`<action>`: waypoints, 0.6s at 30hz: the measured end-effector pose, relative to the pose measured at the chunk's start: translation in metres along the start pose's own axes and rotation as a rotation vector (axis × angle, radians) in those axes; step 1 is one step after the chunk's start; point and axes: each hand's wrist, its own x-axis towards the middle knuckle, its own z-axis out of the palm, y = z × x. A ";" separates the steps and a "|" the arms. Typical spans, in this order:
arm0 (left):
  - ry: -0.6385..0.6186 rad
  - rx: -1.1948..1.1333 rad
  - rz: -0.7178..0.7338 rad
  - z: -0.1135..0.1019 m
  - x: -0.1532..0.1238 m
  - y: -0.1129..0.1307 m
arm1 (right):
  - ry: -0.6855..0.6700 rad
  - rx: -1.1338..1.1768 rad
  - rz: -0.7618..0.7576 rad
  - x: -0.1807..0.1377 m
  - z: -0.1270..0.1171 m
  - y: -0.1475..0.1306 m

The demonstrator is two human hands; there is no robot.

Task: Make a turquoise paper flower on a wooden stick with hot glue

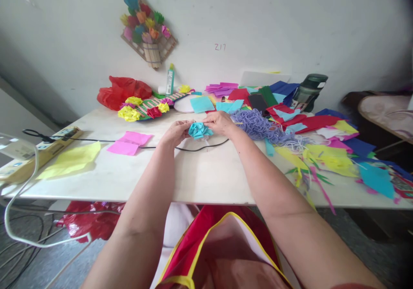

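Observation:
A crumpled turquoise paper flower [199,130] is held between my two hands, low over the middle of the table. My left hand [178,132] pinches its left edge with fingers closed. From the right, my right hand [218,123] grips its upper right side, its fingers closed too. Just below the flower runs a black cable [193,150]. A pink paper sheet [129,143] lies on the table left of my left hand. Beside my right hand is a tangled heap of lavender yarn [258,123].
A power strip [72,132] and a yellow sheet [72,160] lie at the left. Behind are a decorated green piece with paper flowers [151,107], red plastic [122,93] and a glue bottle [170,80]. Coloured paper scraps [332,160] and a dark bottle [309,91] occupy the right.

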 end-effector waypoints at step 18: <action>0.080 0.124 0.042 0.001 0.001 0.004 | -0.095 -0.016 0.064 -0.002 -0.005 -0.005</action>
